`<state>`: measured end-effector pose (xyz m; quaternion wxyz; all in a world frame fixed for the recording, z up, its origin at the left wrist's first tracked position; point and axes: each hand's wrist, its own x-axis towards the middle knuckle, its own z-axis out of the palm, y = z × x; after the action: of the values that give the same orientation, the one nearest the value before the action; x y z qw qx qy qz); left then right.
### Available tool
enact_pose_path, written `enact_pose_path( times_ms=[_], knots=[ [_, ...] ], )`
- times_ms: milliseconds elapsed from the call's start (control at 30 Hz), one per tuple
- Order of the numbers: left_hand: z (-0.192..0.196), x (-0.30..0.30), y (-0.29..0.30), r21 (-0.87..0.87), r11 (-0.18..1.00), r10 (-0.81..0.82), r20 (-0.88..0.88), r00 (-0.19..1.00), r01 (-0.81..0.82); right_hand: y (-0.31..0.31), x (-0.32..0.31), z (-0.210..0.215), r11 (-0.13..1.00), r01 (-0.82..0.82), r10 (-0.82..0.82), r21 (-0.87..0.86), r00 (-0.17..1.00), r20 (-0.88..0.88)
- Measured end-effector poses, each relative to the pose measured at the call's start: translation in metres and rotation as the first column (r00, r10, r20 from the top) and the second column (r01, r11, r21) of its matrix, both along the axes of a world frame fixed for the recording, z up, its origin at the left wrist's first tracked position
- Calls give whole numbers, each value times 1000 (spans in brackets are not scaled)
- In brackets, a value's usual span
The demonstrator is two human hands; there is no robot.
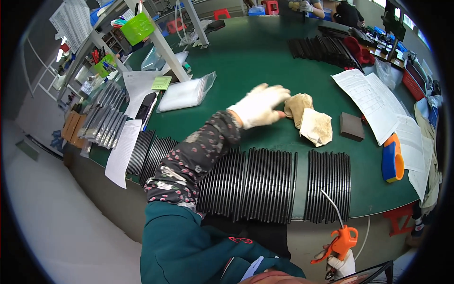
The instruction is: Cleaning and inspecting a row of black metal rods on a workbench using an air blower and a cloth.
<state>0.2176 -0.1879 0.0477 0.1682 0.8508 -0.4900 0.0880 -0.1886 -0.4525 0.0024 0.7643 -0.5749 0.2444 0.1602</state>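
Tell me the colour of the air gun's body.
The air gun's body is bright orange, seen best in the head view.

Rows of black rods (269, 185) line a broad green worktable (231, 66) in a factory-style workshop, where an orange air gun (344, 239), paper sheets (366, 99), red stools (270, 7) and a co-worker's gloved hand (305, 6) are visible.

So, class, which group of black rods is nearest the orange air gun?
The rightmost rod group: only this one is overlapped by the air gun.
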Motion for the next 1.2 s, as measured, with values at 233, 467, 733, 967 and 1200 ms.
enact_pose_path(
  times_ms=[233,467,733,967,1200],
  knots=[
    [-5,2,99,-79,994,78,15,997,-76,33,12,20,1000,-8,8,22,1000,19],
    [-27,-55,36,124,912,-382,-91,920,391,57,-21,19,989,-22,16,-145,999,-45],
    [-63,-54,0,115,852,-505,-75,860,510,88,-24,47,793,-74,75,-605,997,-24],
    [-66,-53,-1,113,858,-493,-95,865,502,100,-4,61,397,-207,154,-894,975,-157],
    [-67,-54,1,107,876,-463,-92,881,471,102,4,66,424,-264,154,-866,964,-218]
  ],
)
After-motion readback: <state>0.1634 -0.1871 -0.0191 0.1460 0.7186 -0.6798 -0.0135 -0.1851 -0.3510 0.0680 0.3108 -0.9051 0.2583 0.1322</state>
